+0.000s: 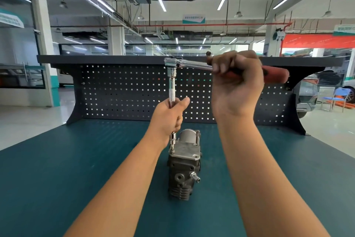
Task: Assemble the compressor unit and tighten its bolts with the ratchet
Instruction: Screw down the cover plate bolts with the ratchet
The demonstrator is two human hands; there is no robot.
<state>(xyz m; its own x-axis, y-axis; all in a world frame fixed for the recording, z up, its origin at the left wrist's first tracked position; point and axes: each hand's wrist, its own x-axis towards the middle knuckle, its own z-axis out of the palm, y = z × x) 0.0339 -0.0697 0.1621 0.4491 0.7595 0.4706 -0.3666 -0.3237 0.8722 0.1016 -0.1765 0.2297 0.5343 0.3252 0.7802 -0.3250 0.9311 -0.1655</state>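
A cast grey metal compressor unit [184,167] stands upright about midway across the teal, finely ribbed table [57,179], set well back from its near edge and short of the far edge. Its lower body is finned, a small stubby tube fitting [195,177] juts from its near face, and a flat, dull plate [187,150] with rounded corners caps it, with a rounded silver housing behind. The left grip [169,115], a bare hand, is curled round the knurled chrome extension bar [172,91], thumb pointing up beside it. The bar stands nearly vertical, and the small socket [173,138] below the fist comes down on the plate's left corner. The bolt there is too small to make out. At the top of the bar sits the polished ratchet [189,64], its shaft running level to the right. The right grip [236,81] is clamped round the ratchet's smooth red handle [276,73], whose rounded end pokes out past the fist. A dark steel pegboard [124,92] pierced with square holes rises along the table's far edge, topped by a flat dark shelf [96,59].
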